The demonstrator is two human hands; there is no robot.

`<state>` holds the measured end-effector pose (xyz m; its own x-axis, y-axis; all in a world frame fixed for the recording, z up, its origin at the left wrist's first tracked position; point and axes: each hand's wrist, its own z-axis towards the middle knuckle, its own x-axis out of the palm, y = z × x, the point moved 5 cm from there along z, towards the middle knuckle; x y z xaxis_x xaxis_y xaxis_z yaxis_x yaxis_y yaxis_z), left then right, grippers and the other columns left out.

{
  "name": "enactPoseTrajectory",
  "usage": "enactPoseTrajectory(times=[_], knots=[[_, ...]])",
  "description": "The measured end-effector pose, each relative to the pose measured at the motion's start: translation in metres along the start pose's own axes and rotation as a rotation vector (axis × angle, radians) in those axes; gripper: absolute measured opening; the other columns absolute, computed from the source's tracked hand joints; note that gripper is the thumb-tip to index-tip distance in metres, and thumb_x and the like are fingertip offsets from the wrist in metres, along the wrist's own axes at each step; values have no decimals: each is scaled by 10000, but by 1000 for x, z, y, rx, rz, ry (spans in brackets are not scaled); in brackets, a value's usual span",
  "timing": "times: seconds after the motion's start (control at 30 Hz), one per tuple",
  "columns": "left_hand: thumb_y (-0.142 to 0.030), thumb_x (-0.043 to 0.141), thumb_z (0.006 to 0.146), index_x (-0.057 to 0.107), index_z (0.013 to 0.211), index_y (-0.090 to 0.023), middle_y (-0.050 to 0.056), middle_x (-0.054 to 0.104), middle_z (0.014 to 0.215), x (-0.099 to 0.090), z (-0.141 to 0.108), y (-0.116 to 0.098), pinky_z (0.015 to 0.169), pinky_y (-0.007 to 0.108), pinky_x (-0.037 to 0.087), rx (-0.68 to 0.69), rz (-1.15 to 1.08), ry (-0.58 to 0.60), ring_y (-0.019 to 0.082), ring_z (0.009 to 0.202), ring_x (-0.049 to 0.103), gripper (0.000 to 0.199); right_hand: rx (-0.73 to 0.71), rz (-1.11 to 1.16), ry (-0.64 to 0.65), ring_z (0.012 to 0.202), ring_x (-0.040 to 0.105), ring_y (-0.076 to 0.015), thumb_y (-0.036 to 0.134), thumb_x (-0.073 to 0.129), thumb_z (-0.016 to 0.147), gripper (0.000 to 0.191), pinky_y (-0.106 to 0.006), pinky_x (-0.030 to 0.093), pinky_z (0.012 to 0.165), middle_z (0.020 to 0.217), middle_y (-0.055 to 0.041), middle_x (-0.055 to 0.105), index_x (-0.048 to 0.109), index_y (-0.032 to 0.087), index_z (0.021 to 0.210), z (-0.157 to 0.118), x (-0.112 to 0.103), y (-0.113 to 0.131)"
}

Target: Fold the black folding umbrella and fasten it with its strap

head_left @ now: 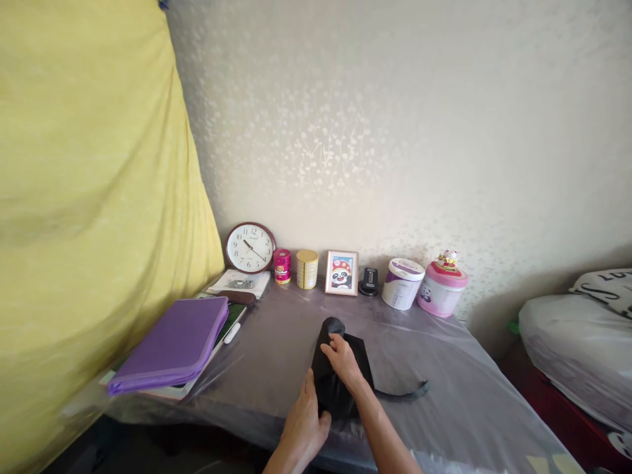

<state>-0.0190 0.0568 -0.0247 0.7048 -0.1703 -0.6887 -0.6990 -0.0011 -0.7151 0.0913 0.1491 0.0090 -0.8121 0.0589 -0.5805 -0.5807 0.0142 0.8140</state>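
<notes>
Left hand [303,421] and right hand [343,359] grip the black fabric [326,390], seemingly part-rolled, flat flap [361,352] and strap [402,395] loose to their right.

On the round wall clock [250,247] propped against the wall you can read black dial numbers, among them 12, 2, 3, 6, 9, 10 and 11. To your right, the white printed fabric [605,291] bears large black lettering, one character seemingly an S. Your magenta can [282,266], yellow-lidded can [307,270] and purple-and-white tub [403,284] carry print too small to read.
</notes>
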Motion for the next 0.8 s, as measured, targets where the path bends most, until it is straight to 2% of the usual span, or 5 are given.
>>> enactPoseTrajectory(times=[0.13, 0.27, 0.5, 0.63, 0.8], knots=[[-130, 490, 681, 125, 1408, -97, 130, 222, 1472, -2, -1, 0, 1066, 272, 229, -5, -14, 6, 223, 1316, 298, 814, -35, -161, 44, 751, 627, -171, 239, 511, 795, 332, -223, 410, 610, 786, -39, 678, 561, 135, 1107, -2, 4, 11], [-135, 491, 687, 108, 1403, -66, 161, 210, 1469, -4, -3, -2, 1045, 264, 259, -16, 17, 29, 228, 1289, 346, 815, -79, -307, 36, 818, 633, -189, 225, 521, 799, 316, -229, 387, 657, 800, -60, 693, 572, 116, 1090, -5, 5, 24], [-165, 485, 707, 178, 1383, -89, 174, 301, 1424, -8, -6, -4, 921, 267, 374, -37, 92, 22, 240, 1118, 524, 746, -145, -228, 171, 626, 635, -114, 260, 360, 899, 263, -194, 391, 633, 698, -11, 708, 606, 176, 858, -14, 12, 35], [-253, 439, 777, 198, 1378, -81, 187, 379, 1370, -13, -15, 4, 871, 308, 413, -16, 175, 33, 269, 1095, 535, 670, -171, -267, 167, 767, 657, -122, 215, 368, 890, 276, -186, 392, 675, 750, -12, 725, 597, 186, 740, -18, 15, 39], [-330, 334, 852, 367, 1287, -113, 166, 447, 1281, -36, -29, -1, 894, 363, 414, 94, 245, -176, 274, 1131, 487, 488, -185, -304, 197, 782, 659, -129, 206, 363, 891, 304, -192, 400, 678, 763, -23, 726, 607, 186, 712, -18, 19, 44]])
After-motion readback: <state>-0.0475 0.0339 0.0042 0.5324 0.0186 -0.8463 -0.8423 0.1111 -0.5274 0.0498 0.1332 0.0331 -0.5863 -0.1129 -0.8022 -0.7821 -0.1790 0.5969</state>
